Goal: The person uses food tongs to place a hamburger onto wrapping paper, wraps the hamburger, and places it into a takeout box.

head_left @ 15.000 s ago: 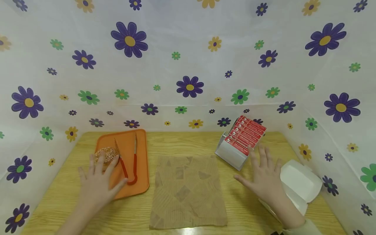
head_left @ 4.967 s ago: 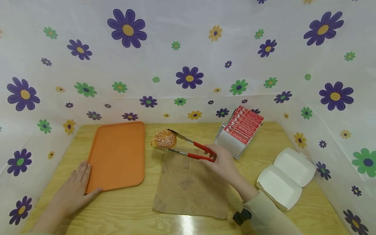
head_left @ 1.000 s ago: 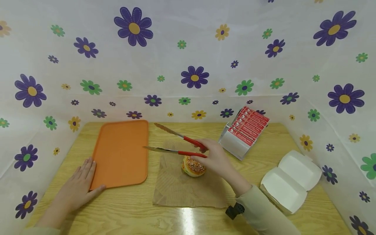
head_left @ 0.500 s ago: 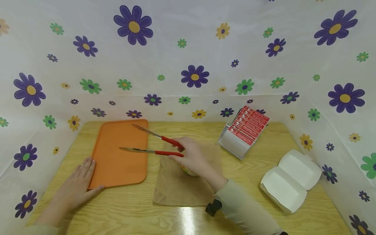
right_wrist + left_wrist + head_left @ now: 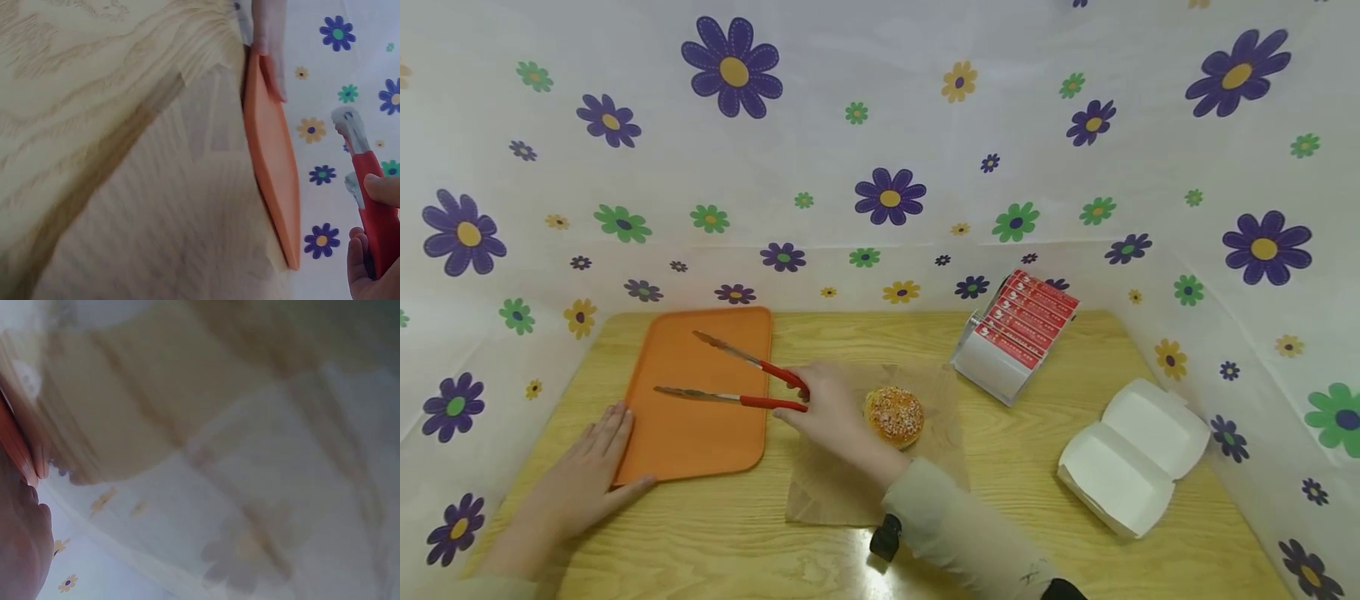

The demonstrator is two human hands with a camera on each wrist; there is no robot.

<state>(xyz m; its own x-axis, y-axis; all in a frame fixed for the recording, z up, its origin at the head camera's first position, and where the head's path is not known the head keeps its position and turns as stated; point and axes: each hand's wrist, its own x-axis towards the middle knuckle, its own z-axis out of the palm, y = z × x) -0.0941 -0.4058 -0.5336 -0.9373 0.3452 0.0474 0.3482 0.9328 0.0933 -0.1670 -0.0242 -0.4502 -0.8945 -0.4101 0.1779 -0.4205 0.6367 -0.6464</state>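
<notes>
My right hand (image 5: 827, 408) grips red-handled metal tongs (image 5: 775, 402), whose spread tips hang over the orange tray (image 5: 700, 442). In the right wrist view the thumb and fingers wrap the red handles. My left hand (image 5: 583, 467) rests along the tray's lower left edge, its fingers straight. A seeded bun (image 5: 893, 415), with a little yellow and green at its side, sits on a square of brown paper (image 5: 827, 492) behind the right wrist. The left wrist view is blurred and shows part of the hand and the tray's edge.
A dispenser (image 5: 1000, 367) carrying a roll of red labels stands at the back right. An opened white takeaway box (image 5: 1116, 475) lies at the right on the wooden table (image 5: 715, 542). Flowered white sheeting (image 5: 820, 150) closes off the back and sides.
The right hand has carried the tongs leftward from above the bun to over the tray. The bun, released earlier onto the paper, is uncovered again. The left hand stays at the tray.
</notes>
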